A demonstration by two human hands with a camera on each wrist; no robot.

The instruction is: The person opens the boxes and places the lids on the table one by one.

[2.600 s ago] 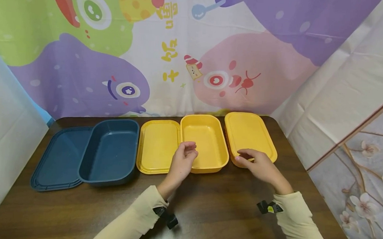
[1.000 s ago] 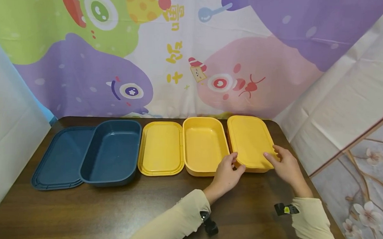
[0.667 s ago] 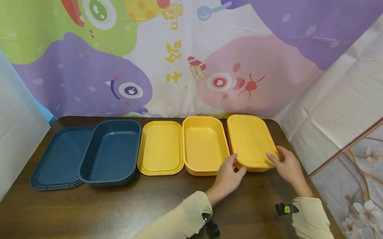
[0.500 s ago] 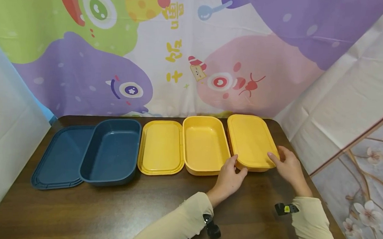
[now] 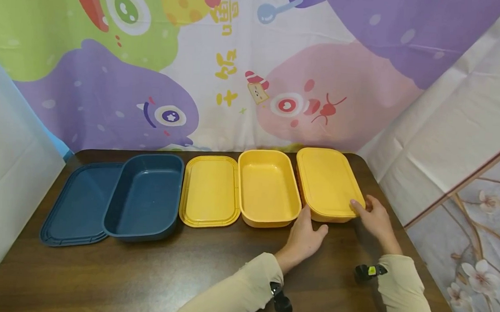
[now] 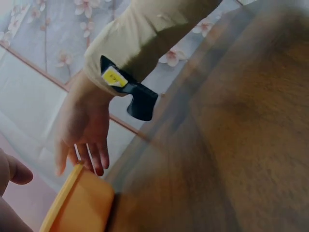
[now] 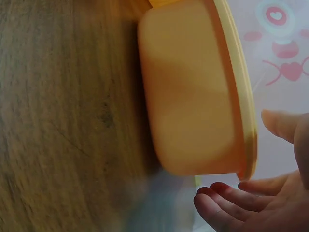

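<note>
Yellow plastic box with its lid on (image 5: 330, 183), sitting at the far right corner of the desk (image 5: 144, 281), is where both hands are. Right hand (image 5: 379, 222) is at its near right corner: thumb apart up by the lid side, fingers fairly straight and loosely bunched just past the rim. Can't tell if they're actually touching. Left hand (image 5: 303, 235) is at the near left corner, fingers stretched forward toward the gap between the two yellow boxes, thumb spread away; contact's unclear there too.

Next along the far edge is a lidless yellow box (image 5: 269, 185), then a loose yellow lid (image 5: 210, 191) lying flat just beside it. Further over comes a dark blue box (image 5: 147, 198), also topless, overlapping the blue lid (image 5: 80, 204) in the head view, with that lid nearest the desk's left edge. Behind the far edge hangs a cartoon monster cloth (image 5: 234, 127). Both beige sleeves have black straps at the wrists.
</note>
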